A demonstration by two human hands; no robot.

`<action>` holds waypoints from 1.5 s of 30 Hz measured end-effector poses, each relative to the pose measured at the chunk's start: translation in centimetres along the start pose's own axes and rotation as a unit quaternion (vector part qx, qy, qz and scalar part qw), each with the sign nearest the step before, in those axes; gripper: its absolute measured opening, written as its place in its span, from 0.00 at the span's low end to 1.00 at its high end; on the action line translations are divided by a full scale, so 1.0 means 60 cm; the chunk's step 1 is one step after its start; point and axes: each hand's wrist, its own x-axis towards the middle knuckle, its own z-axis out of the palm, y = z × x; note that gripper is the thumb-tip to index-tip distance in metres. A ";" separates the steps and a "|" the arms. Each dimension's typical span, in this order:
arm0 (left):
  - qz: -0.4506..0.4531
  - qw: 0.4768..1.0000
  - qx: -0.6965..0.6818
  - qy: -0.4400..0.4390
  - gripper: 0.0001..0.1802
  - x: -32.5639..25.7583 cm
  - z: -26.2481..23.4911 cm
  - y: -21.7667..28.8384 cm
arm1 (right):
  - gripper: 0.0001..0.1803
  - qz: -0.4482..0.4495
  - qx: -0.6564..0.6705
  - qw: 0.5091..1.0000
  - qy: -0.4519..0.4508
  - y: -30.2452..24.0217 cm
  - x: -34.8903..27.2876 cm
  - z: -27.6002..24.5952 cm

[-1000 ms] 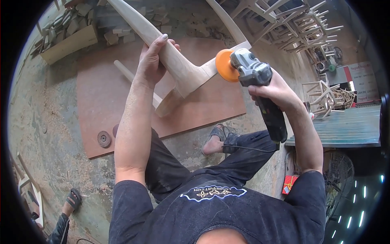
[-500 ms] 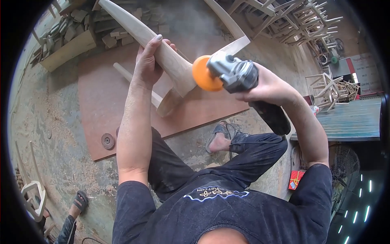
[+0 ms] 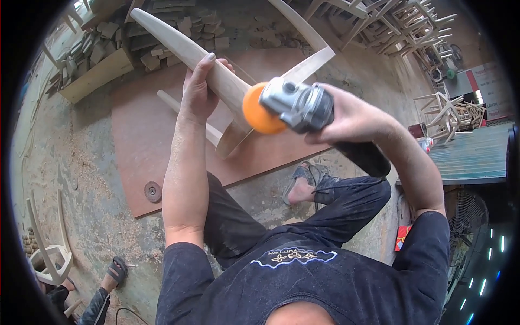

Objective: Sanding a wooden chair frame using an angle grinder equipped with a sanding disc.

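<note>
A dusty concrete floor strewn with sawdust runs under a flat reddish board lying on it, with a round disc near the board's edge. A heap of wood offcuts sits at the upper left beside a long plank. Unfinished wooden chair frames are stacked at the upper right, another pale frame lies at lower left. A fan stands at right, near a green corrugated sheet
</note>
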 end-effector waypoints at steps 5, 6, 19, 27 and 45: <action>-0.009 1.000 0.001 0.005 0.27 -0.002 0.000 0.004 | 0.24 0.101 0.090 0.989 0.062 0.031 -0.003 -0.046; -0.011 1.000 0.004 0.011 0.27 -0.003 0.001 0.006 | 0.24 0.102 0.089 0.989 0.061 0.036 -0.008 -0.047; -0.003 1.000 0.002 0.000 0.27 0.002 0.003 0.000 | 0.36 -0.030 -0.020 0.999 0.029 0.019 -0.036 0.015; 0.017 0.999 0.031 0.012 0.23 0.003 0.009 -0.004 | 0.32 -0.005 0.019 0.994 0.106 0.043 -0.042 -0.025; 0.005 1.000 0.006 -0.001 0.25 0.003 -0.001 -0.002 | 0.37 -0.002 0.020 1.000 0.015 0.006 -0.009 -0.004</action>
